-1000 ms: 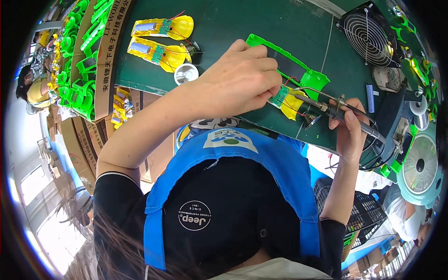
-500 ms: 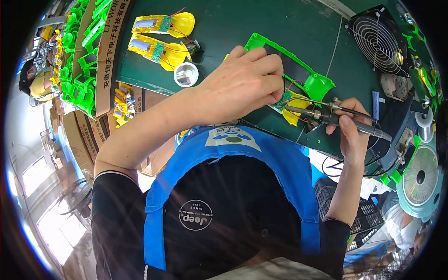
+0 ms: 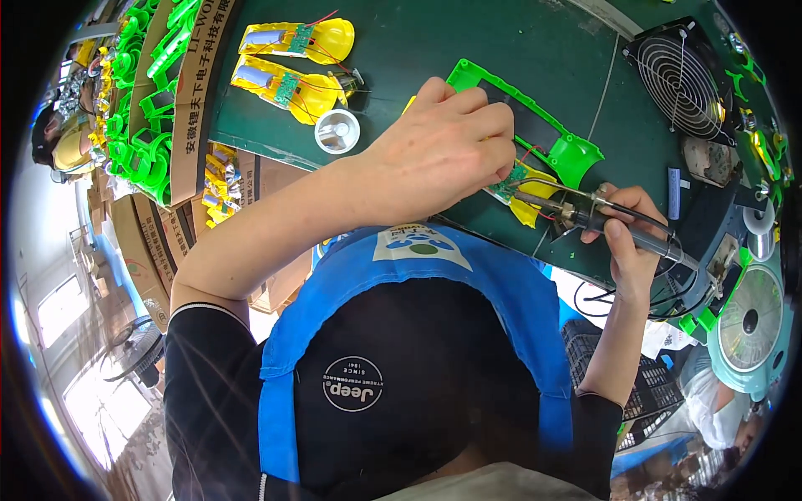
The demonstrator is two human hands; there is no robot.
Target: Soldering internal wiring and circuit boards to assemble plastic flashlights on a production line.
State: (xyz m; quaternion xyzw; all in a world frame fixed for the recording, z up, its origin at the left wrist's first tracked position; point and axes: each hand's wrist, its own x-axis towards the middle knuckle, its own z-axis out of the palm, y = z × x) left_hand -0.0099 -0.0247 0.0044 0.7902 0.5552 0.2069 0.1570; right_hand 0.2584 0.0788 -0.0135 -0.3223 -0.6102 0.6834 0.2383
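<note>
My right hand (image 3: 631,242) grips a soldering iron (image 3: 662,248) with a thin metal feed tube along it. The tip points left, at a small green circuit board (image 3: 511,179) in a yellow half shell (image 3: 525,214). Red wires rise from the board. Bent over the board's left side, my left hand (image 3: 455,146) is closed. Its fingertips are hidden behind the knuckles, so what they pinch cannot be made out. Just beyond the shell lies a bright green frame-shaped plastic part (image 3: 578,160).
Two yellow half shells (image 3: 336,40) with batteries and boards lie far left, near a silver reflector cup (image 3: 337,132). A cardboard box (image 3: 194,100) of green parts flanks the table. A black fan (image 3: 681,79), a blue cylinder (image 3: 673,194) and a solder spool (image 3: 759,225) sit right.
Both hands stay at the same yellow shell, with the iron's tip still by the board. The view has shifted only slightly.
</note>
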